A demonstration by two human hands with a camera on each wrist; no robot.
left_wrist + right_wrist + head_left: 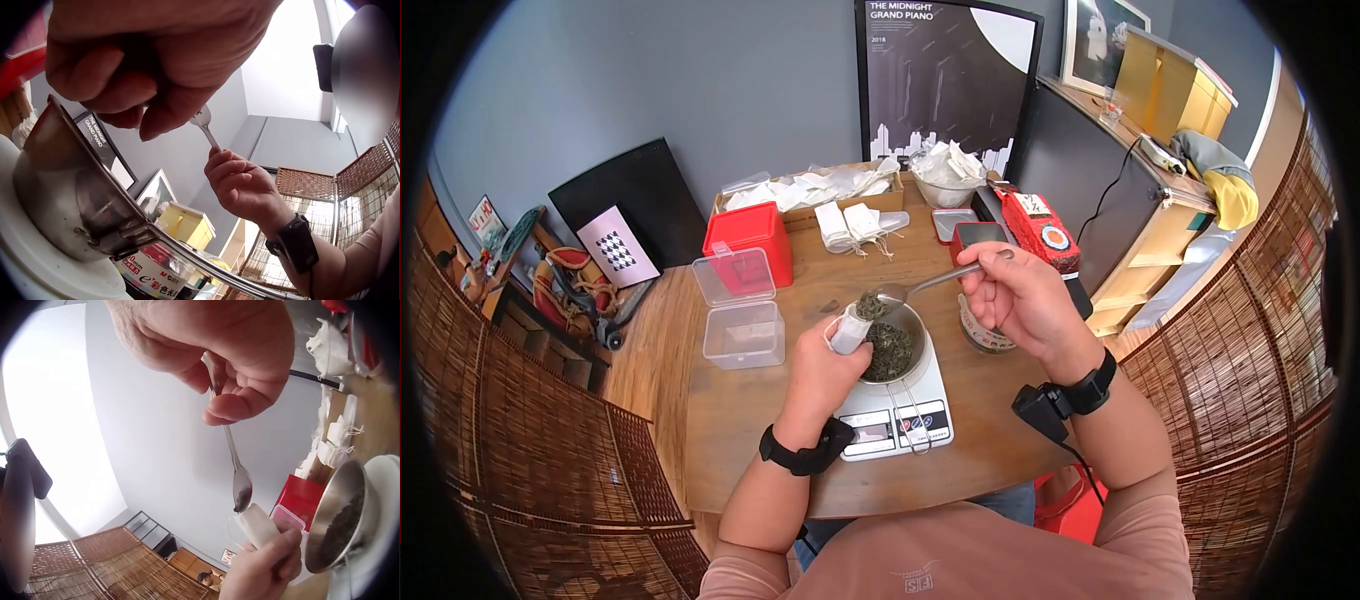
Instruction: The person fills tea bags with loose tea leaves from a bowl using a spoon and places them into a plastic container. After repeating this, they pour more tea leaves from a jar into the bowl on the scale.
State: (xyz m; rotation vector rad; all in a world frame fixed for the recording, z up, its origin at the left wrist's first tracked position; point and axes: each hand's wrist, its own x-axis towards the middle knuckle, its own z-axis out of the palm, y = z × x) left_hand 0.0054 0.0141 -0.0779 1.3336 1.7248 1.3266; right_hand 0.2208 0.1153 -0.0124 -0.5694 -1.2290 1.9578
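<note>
My left hand point(822, 370) grips a small white drawstring tea bag point(849, 334), held upright above the near left rim of a steel pan point(921, 338). Dark green dried tea leaves point(890, 354) lie in the pan, and more show at the bag's mouth. In my right hand point(1032, 300), the thumb and fingers pinch a metal spoon point(948, 275) by its handle. Its bowl tilts down at the bag's opening, with a few leaves on the tip in the right wrist view point(241, 499). A white kitchen scale point(943, 405) bears the pan.
A clear lidded box point(744, 338) stands open at left, before a red container point(750, 250). Filled white bags point(850, 226) lie behind the pan, near a carton of pouches point(810, 190). A glass jar point(985, 335) stands near my right hand; a red packet point(1040, 225) lies beyond it.
</note>
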